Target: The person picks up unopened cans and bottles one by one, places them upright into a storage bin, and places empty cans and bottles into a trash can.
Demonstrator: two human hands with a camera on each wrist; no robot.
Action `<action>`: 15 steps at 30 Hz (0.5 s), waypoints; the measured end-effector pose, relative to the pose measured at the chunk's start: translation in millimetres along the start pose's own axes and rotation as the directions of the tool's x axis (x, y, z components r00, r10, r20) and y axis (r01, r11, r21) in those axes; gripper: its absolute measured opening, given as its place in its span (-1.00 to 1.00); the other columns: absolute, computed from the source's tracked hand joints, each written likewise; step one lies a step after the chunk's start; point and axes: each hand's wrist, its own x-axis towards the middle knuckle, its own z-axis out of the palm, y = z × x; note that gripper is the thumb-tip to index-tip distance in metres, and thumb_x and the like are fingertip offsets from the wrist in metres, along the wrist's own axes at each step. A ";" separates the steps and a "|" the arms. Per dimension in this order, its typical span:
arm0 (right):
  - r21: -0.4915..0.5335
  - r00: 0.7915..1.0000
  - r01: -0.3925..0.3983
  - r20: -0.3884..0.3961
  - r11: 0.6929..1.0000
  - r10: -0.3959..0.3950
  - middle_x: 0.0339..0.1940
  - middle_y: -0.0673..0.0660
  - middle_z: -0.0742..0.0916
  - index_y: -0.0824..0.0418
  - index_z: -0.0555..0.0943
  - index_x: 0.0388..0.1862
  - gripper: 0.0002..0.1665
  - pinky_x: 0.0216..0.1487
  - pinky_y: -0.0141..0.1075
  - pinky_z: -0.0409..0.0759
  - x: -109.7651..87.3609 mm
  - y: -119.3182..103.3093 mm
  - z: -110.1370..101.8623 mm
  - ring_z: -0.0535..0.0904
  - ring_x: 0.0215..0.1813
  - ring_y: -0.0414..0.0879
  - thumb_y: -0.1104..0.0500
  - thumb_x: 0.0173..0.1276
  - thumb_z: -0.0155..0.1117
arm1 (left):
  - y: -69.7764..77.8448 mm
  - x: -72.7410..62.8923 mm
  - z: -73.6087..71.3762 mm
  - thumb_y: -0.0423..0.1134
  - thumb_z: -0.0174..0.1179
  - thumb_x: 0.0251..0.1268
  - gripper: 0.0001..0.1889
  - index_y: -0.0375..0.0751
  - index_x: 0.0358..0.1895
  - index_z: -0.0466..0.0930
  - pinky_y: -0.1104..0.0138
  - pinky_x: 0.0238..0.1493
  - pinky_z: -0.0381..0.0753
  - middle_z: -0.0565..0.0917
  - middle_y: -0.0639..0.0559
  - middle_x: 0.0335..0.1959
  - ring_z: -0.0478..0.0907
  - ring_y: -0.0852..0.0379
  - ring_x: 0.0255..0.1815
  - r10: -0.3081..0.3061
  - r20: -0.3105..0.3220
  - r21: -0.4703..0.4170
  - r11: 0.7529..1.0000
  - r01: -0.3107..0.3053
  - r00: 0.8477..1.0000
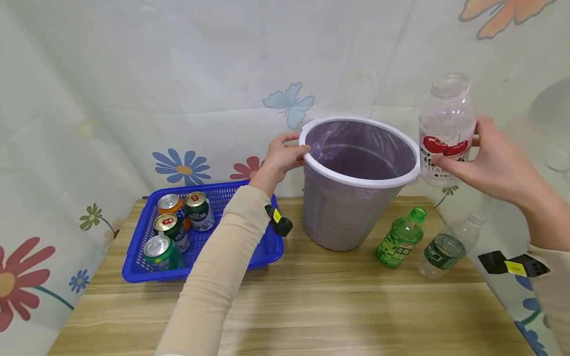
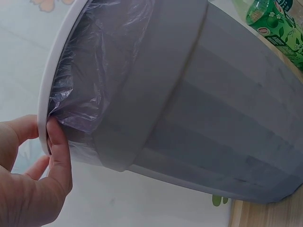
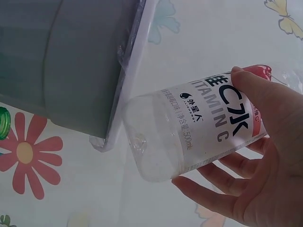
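Observation:
My left hand (image 1: 285, 157) pinches the white rim of a grey trash bin (image 1: 343, 217) at its left side. A thin purplish liner bag (image 2: 94, 85) lines the bin and folds over under the rim. With my right hand (image 1: 498, 168) I grip a clear plastic bottle (image 1: 447, 113) around its label, upright and uncapped, in the air just right of the bin's rim. The label shows red cherries and "Vitamin C" lettering. In the right wrist view the bottle's base (image 3: 151, 142) is close beside the rim.
A green bottle (image 1: 401, 240) and a clear bottle with a dark green label (image 1: 445, 252) stand on the wooden table (image 1: 356, 311), right of the bin. At left, a blue plastic basket (image 1: 133, 262) holds several drink cans (image 1: 165, 252). A flowered curtain (image 1: 213, 74) hangs behind.

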 end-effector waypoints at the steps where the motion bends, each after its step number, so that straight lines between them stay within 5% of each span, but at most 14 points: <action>1: 0.004 1.000 0.005 0.000 1.000 -0.005 0.17 0.40 0.36 0.24 0.02 0.38 -0.02 -0.18 0.44 0.33 1.9 -0.8 -0.7 0.30 0.05 0.44 0.24 0.09 0.38 | -0.1 0.0 -0.1 -0.32 0.24 0.16 -0.52 -0.12 0.17 0.36 0.34 -0.25 0.66 0.61 -0.13 -0.14 0.61 0.09 -0.36 0.000 0.000 0.000 1.000 0.000 1.000; 15: -0.046 0.999 -0.014 0.045 0.999 0.016 0.18 0.41 0.35 0.30 0.05 0.36 -0.04 -0.14 0.40 0.29 23.3 -11.1 -6.9 0.30 0.08 0.44 0.09 0.13 0.37 | -0.2 0.3 -1.2 -0.32 0.24 0.16 -0.51 -0.12 0.18 0.36 0.34 -0.25 0.66 0.61 -0.14 -0.13 0.61 0.09 -0.38 -0.001 -0.002 0.003 1.000 0.001 1.000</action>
